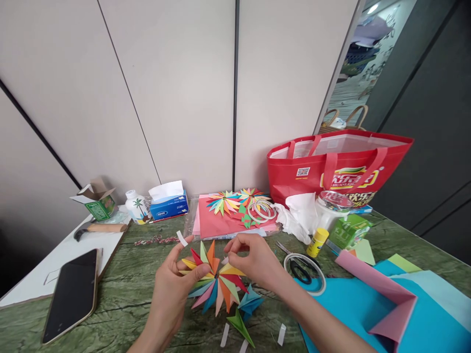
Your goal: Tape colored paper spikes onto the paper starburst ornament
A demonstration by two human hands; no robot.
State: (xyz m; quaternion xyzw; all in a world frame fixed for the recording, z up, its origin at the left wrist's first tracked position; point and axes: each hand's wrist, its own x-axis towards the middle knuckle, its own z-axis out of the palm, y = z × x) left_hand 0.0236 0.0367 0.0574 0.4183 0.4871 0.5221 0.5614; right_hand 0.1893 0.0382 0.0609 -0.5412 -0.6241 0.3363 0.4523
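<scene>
My left hand [171,284] grips a many-pointed folded-paper star [218,289] by its left side, thumb on top near the centre. A short white strip [181,239] clings to that hand's raised index fingertip. At the star's upper right, my right hand [250,257] has thumb and index finger pinched together, with a small whitish strip [224,261] showing at the fingertips. Below the star lie a blue folded-paper piece [250,302] and a green one [241,329]. More white strips [281,334] are scattered on the table near them.
Behind stand a tissue box [169,206], a bottle [138,208] and a red bag [342,166]. Finished paper stars [224,202] and tape rolls [262,212] rest on red paper. Scissors [300,269], a glue stick [317,242] and blue paper [338,309] are right; a phone [71,294] and hammer [106,228] left.
</scene>
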